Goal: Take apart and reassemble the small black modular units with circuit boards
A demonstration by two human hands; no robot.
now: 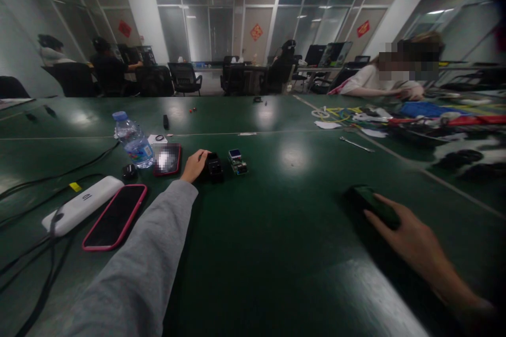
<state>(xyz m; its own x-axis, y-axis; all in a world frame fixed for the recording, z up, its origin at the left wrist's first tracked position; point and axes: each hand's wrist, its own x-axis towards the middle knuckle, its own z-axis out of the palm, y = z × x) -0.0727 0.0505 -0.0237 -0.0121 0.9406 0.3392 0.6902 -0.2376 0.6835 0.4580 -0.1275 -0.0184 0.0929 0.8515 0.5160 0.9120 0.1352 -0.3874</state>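
My left hand (pixel 193 167), in a grey sleeve, is closed at the side of a small black boxy device (pixel 215 167) on the green table. Just right of that device lies a small circuit board (pixel 237 163) with a little screen, apart from my hand. On the right, my right hand (pixel 413 231) grips a dark, oblong, block-like object (pixel 373 204) between thumb and fingers, low over the table or on it. Its exact kind is too dim to make out, and some of the fingers are hidden behind it.
Left of my arm are a pink-edged phone (pixel 115 218), a white power strip (pixel 85 205) with black cables, a water bottle (pixel 134 139) and another phone (pixel 168 159). A wrench (pixel 356 144) lies right, near piled cables (pixel 427 116). A person sits beyond the pile.
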